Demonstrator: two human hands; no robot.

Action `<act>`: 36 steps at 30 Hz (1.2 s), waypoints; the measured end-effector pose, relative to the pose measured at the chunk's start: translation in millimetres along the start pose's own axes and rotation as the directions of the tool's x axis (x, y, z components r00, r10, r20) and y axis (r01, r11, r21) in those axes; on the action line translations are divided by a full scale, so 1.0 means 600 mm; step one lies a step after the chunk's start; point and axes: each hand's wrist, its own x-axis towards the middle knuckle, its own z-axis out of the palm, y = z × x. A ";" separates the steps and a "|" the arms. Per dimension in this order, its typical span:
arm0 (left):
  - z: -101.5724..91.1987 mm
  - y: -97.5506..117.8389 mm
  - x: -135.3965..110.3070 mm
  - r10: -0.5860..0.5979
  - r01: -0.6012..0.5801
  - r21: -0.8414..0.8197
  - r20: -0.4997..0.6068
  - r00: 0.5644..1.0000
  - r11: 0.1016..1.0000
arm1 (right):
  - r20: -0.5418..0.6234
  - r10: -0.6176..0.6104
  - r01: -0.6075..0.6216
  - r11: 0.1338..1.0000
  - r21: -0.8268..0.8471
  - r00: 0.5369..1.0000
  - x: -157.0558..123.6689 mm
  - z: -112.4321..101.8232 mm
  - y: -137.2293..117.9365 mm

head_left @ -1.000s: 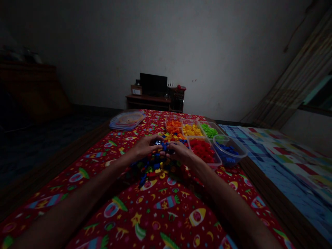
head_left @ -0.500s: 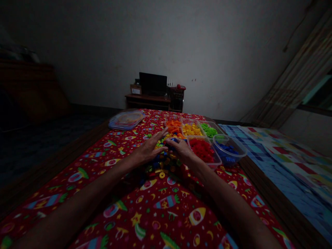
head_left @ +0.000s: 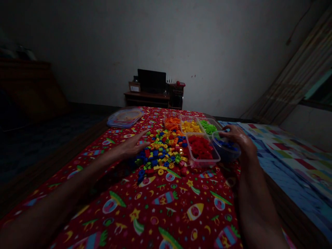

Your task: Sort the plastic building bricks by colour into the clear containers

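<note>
A heap of small mixed-colour plastic bricks (head_left: 163,152) lies on a red rocket-print cloth (head_left: 166,211). My left hand (head_left: 132,145) rests flat at the heap's left edge, its fingers stretched out and holding nothing. My right hand (head_left: 237,136) hovers over a round clear bowl of blue bricks (head_left: 225,148) at the right, with its fingers curled down into the bowl; what they hold is hidden. Beside the bowl stands a clear tub of red bricks (head_left: 201,149).
Behind the heap stand tubs of orange bricks (head_left: 172,121), yellow bricks (head_left: 191,126) and green bricks (head_left: 209,126). Stacked clear lids (head_left: 125,117) lie at the far left. A checked mat (head_left: 290,162) covers the floor to the right. A low cabinet with a dark screen (head_left: 151,81) stands against the wall.
My right hand left the heap and swung right to the blue-brick bowl. My left hand let go, slid left and flattened. The heap now shows uncovered.
</note>
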 end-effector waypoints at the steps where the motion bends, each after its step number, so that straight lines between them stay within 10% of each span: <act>1: 0.006 -0.010 -0.015 -0.013 0.011 0.029 0.048 0.999 1.000 | 0.010 0.012 -0.012 1.000 -0.016 1.000 0.000 0.002 -0.001; 6: 0.055 -0.051 -0.121 -0.016 -0.008 0.128 0.188 0.982 0.992 | -0.121 -0.022 0.032 0.996 0.083 0.992 0.004 -0.004 -0.053; 10: 0.105 -0.035 -0.160 -0.032 0.016 0.209 0.072 0.997 0.978 | -0.114 -0.171 0.190 0.966 0.175 0.979 -0.010 -0.001 -0.112; 25: 0.129 0.038 -0.020 0.157 -0.133 0.109 -0.265 0.951 0.985 | 0.227 -0.543 0.520 0.840 0.157 0.809 -0.078 0.090 -0.214; 36: 0.105 0.070 0.105 0.082 -0.095 -0.011 -0.408 0.909 0.995 | 0.081 -0.475 0.429 0.845 0.318 0.876 -0.063 0.125 -0.206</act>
